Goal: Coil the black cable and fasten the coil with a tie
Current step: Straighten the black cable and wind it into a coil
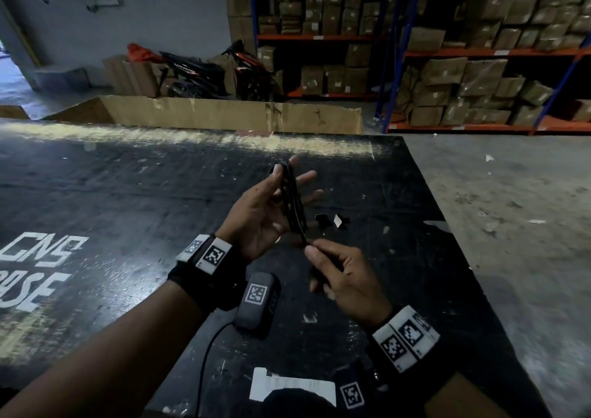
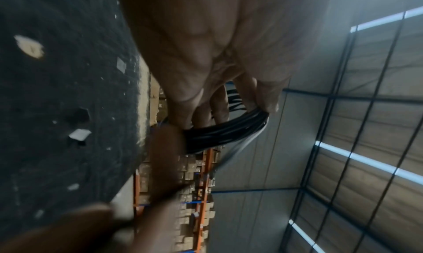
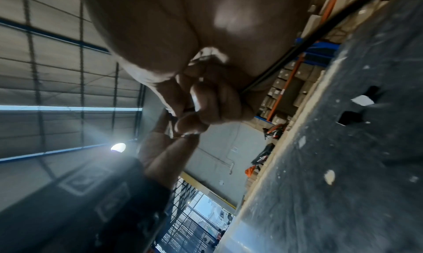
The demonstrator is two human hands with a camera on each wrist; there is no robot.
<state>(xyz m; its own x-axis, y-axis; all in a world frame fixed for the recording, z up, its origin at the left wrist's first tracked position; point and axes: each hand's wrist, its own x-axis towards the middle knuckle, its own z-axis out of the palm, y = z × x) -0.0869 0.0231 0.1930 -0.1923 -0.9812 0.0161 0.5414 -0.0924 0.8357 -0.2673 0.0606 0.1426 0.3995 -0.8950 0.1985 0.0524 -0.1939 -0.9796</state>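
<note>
The black cable is wound into a narrow coil that stands upright in my left hand, above the black table. The thumb holds the coil's top against the fingers, which stretch out behind it. In the left wrist view the coil runs as a bundle of strands from the thumb across the fingers of the left hand. My right hand pinches the cable at the coil's lower end, its other fingers curled. In the right wrist view the right hand holds a strand of the cable.
Small black and white scraps lie on the table just right of the hands. A grey marker-tagged device with its own lead sits near my left wrist. The table ends at the right over a concrete floor. Cardboard and shelving stand beyond.
</note>
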